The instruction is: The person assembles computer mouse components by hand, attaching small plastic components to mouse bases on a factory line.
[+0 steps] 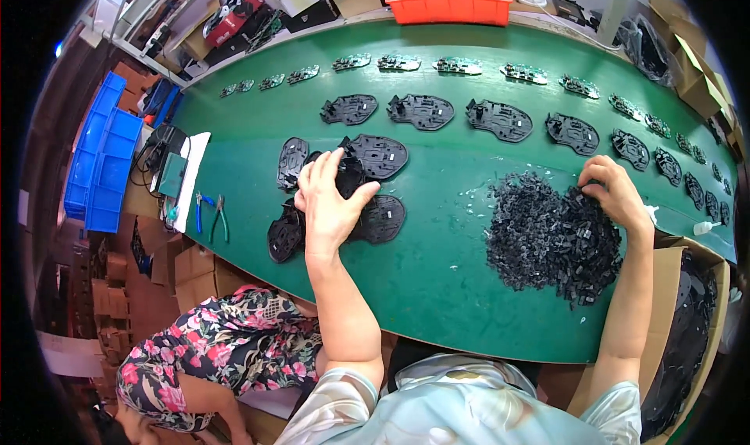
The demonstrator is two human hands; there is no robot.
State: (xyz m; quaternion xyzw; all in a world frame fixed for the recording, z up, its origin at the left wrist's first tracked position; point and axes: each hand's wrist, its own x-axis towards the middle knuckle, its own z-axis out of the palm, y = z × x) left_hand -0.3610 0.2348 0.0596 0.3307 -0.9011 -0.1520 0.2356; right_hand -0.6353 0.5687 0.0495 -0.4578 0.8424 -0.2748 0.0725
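My left hand (329, 204) is curved around a dark plastic shell (350, 178), gripping it between thumb and fingers. Beneath and around it lie several black computer-mouse base shells, one at the upper right (379, 156) and one below the thumb (381, 220). How the pieces under my palm fit together is hidden. Over on the right, my right hand (615, 189) has its fingertips pinched together at the far right edge of a heap of small black plastic parts (547, 234). Whatever those fingertips hold is too small and covered to make out.
Black mouse bases (500, 121) form a curved row across the green table (437, 289); green circuit boards (457, 66) form another behind. Pliers (219, 218) and blue-handled cutters (200, 210) lie left. An orange bin (449, 9) stands behind; a person in a floral garment (226, 351) sits left.
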